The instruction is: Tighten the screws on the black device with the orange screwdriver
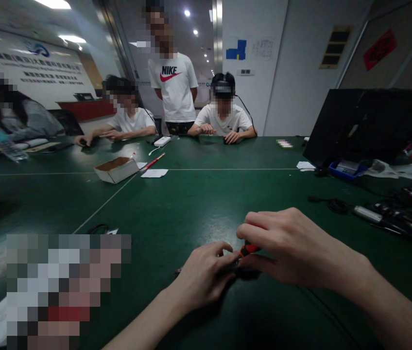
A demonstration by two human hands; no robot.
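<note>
From my head camera, I see both my hands close together, low over the green bench [191,204]. My right hand [279,243] is closed round a red-and-black handle [248,249], pinching it between thumb and fingers, with the wrist arched above it. My left hand [206,272] is just beside it, fingers curled low at the handle's lower end, around a small dark piece [248,273] that shows only in part beneath my fingertips; whether the left actually grips it or merely steadies it, I cannot tell. I judge the left is kept low so the piece won't slide, while the raised right wrist leaves room to work the handle from above.

My own fingers are the main obstruction – they hide most of the piece. A thin cable [324,306] runs beneath my right forearm, where it could snag. Right of my right hand lie coiled black cord [333,205] and a silver tool [368,213]; beyond those, a blue tray [344,170] sits by a dark monitor [369,126]. Ahead and left of my hands are an open box [116,170], a paper slip [154,173] and a red pencil [153,162] – all well apart from my fingers. Co-workers sit farther off.
</note>
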